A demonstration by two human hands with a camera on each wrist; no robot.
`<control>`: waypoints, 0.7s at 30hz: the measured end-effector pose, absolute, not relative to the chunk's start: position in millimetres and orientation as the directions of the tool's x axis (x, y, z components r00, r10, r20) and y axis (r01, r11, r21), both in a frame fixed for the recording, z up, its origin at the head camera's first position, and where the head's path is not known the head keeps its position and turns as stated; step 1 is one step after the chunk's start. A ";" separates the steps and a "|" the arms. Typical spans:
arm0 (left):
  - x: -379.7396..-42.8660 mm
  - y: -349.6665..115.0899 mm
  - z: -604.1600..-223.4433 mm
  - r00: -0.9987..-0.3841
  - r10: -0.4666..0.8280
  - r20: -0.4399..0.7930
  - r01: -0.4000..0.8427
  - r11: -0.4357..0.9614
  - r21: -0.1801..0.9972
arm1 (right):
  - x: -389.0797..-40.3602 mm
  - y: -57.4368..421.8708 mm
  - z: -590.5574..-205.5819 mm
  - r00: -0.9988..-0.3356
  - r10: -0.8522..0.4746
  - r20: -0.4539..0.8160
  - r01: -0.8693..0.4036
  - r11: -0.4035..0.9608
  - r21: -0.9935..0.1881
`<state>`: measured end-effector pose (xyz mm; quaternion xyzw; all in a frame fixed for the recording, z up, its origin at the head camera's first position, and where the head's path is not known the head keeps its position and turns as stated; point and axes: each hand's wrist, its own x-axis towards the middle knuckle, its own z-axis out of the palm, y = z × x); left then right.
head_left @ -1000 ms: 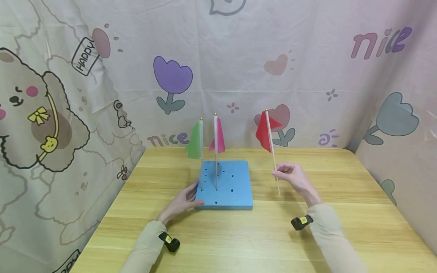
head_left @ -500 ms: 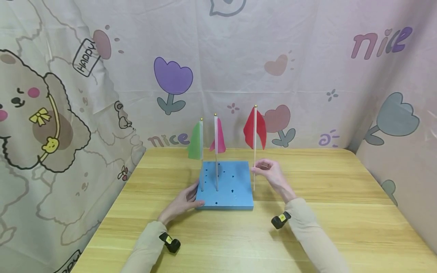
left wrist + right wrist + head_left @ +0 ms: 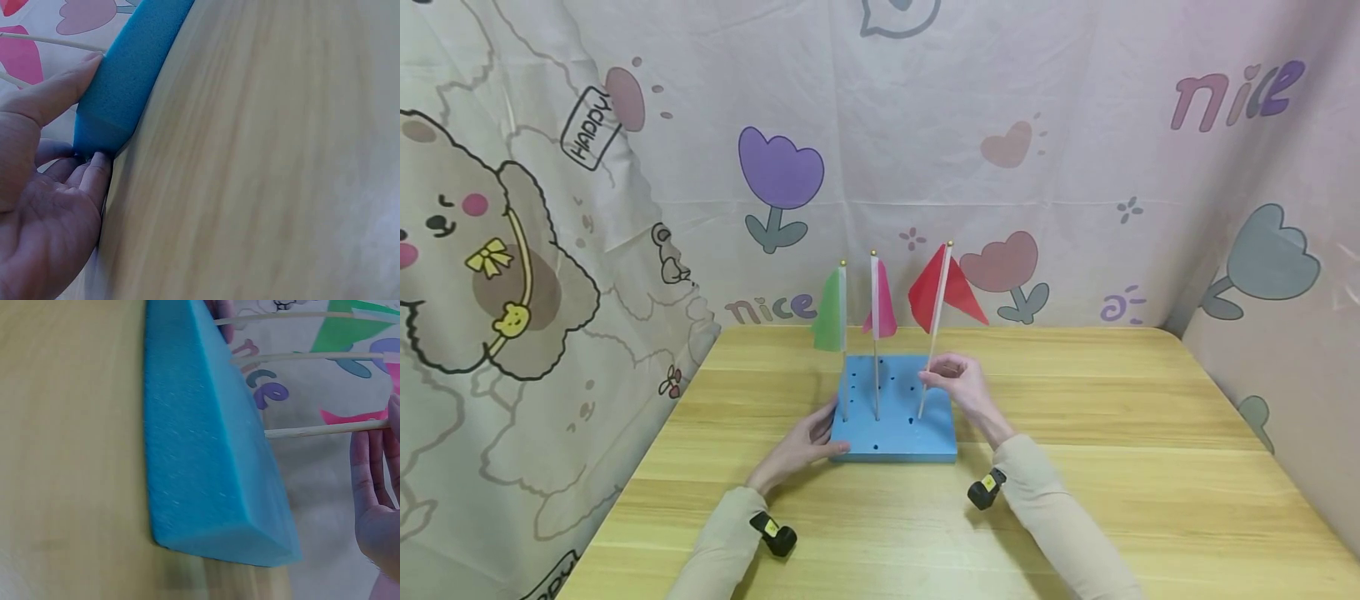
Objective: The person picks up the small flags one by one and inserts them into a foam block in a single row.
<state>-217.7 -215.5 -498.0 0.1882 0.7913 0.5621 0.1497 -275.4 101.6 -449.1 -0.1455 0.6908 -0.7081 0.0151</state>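
A blue foam block [image 3: 895, 437] with several small holes in its top lies on the table. My left hand [image 3: 803, 442] holds its left front corner, thumb on the top and fingers against the side, also seen in the left wrist view. My right hand [image 3: 966, 390] pinches the thin wooden stick of a red flag [image 3: 928, 296] over the block's right half. That stick leans, its top to the right; its lower tip is beside a hole, and I cannot tell whether it touches the foam. A green flag [image 3: 829, 312] and a pink flag [image 3: 884, 304] stand upright in the block.
The wooden table [image 3: 1112, 433] extends around the block on all sides. A printed cloth [image 3: 1075, 50] hangs behind it and along both sides. Each sleeve carries a small black wrist camera, on the left [image 3: 772, 533] and on the right [image 3: 986, 489].
My right hand has carried the red flag leftward from beside the block to over its right half. The left hand and the two standing flags keep their places.
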 end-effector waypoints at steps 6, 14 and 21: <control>-217.2 -215.4 -497.5 -0.882 0.470 -0.031 0.126 0.300 0.946 | -274.7 95.2 -454.0 -0.965 -0.204 0.168 -0.168 -0.016 -0.986; -217.1 -215.9 -497.8 -0.883 0.469 -0.036 0.120 0.298 0.947 | -272.4 89.9 -454.0 -0.953 -0.228 0.200 -0.197 -0.039 -0.980; -218.1 -215.5 -498.3 -0.882 0.471 -0.031 0.118 0.284 0.952 | -271.0 86.0 -454.7 -0.946 -0.257 0.196 -0.194 -0.034 -0.980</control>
